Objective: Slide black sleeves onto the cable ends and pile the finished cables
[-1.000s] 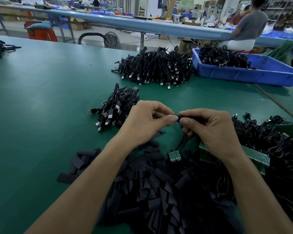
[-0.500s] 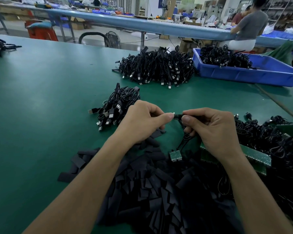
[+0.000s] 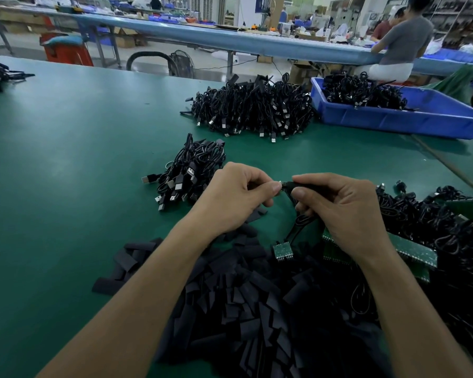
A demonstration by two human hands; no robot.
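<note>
Two hands meet above the green table (image 3: 66, 159), backs up, fingers curled. The left hand (image 3: 238, 197) closes thumb and forefinger on the metal tip of a cable (image 3: 302, 220). The right hand (image 3: 344, 211) pinches the black end of the same cable just behind that tip. The cable loops down to a small green board (image 3: 282, 251) resting on the heap of sleeves (image 3: 243, 296). A small cable pile (image 3: 191, 170) lies just beside the left hand. Bare table extends left. A cable tangle (image 3: 434, 227) borders the right.
</note>
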